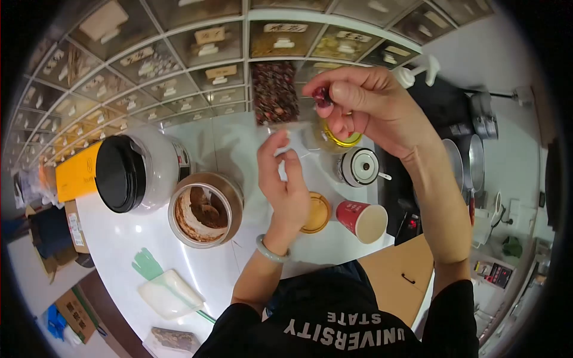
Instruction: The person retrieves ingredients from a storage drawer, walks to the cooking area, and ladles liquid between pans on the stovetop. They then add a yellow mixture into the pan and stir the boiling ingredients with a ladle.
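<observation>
Dark red dried pieces (323,97) show in the head view, pinched by the right hand (375,98) above the table (119,244), near a yellow-rimmed jar (345,141). The left hand (284,188), fingers curved, is just below a bag of dark dried petals (274,92); whether it grips the bag's clear edge, I cannot tell. A red paper cup (353,218) stands nearer the body.
</observation>
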Demonstrator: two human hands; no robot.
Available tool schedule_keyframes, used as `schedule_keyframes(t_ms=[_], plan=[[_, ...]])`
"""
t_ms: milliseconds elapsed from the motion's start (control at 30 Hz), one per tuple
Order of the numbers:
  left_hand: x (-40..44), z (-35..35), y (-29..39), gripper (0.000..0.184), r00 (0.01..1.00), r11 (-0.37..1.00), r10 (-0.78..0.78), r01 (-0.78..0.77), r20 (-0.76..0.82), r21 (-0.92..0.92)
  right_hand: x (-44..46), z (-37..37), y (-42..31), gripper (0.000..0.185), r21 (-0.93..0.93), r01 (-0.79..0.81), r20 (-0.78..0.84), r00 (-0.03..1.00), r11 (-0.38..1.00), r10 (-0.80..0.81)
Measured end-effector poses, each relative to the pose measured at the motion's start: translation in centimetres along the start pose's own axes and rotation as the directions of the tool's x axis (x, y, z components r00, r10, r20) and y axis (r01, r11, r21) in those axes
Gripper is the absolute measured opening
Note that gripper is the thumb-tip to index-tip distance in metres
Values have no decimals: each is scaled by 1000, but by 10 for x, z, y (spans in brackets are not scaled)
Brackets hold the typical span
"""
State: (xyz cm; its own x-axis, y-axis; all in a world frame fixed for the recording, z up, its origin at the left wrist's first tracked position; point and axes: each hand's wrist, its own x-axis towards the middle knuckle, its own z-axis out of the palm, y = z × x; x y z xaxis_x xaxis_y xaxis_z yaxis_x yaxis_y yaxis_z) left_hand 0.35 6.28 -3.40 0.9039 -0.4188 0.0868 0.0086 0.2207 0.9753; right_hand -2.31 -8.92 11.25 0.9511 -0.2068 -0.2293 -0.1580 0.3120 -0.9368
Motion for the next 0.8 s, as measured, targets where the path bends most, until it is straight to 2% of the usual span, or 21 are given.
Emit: schedule_keyframes(t_ms=[33, 100, 167, 233, 300, 333, 400, 467, 533, 600, 633, 733, 800], plan=[[10, 6, -1, 35, 997, 997, 83, -83, -4, -10, -8, -1, -1, 28, 22, 13, -22, 1000, 1000, -12], [34, 17, -6, 37, 991, 987, 135, -133, -13, 87, -30, -4, -5, 27, 58, 15, -56, 998, 998, -12], [58, 38, 2, 40, 987, 988, 156, -155, -36, 25, -58, -9, -6, 26, 62, 39, -96, 995, 997, -33], [80, 40, -26, 43, 992, 991, 125, -125, -6, -43, -89, -9, -8, 26, 15, 111, -172, 979, 994, -107], [52, 40, 11, 44, 998, 997, 60, -59, 18, -46, -130, -12, -8, 27, -10, 138, -236, 962, 990, -136], [38, 41, 28, 45, 999, 999, 30, -29, 27, -35, -149, -14, 0, 26, -44, 233, -278, 931, 972, -236], [-16, 40, 62, 42, 998, 983, -22, 33, 67, -178, -193, -9, 14, 25, -38, 223, -359, 907, 974, -221], [-83, 46, 84, 45, 942, 977, -18, 88, 334, -196, -237, 1, 30, 23, 113, 223, -421, 894, 968, -157], [-145, 56, 108, 43, 768, 949, 52, 160, 638, -270, -277, 18, 50, 21, 81, 280, -506, 838, 957, -203], [-191, 75, 123, 38, 691, 876, 86, 291, 718, -385, -324, 39, 57, 18, 10, 345, -597, 755, 939, -271], [-213, 83, 129, 38, 654, 819, 65, 396, 754, -415, -350, 51, 62, 19, -22, 382, -668, 682, 924, -297], [-294, 98, 139, 38, 499, 794, 1, 526, 866, -304, -436, 84, 91, 21, -416, 373, -746, 381, 829, -546], [-359, 103, 146, 38, 353, 730, 28, 632, 935, -260, -507, 108, 116, 23, -525, 306, -764, 243, 795, -598]])
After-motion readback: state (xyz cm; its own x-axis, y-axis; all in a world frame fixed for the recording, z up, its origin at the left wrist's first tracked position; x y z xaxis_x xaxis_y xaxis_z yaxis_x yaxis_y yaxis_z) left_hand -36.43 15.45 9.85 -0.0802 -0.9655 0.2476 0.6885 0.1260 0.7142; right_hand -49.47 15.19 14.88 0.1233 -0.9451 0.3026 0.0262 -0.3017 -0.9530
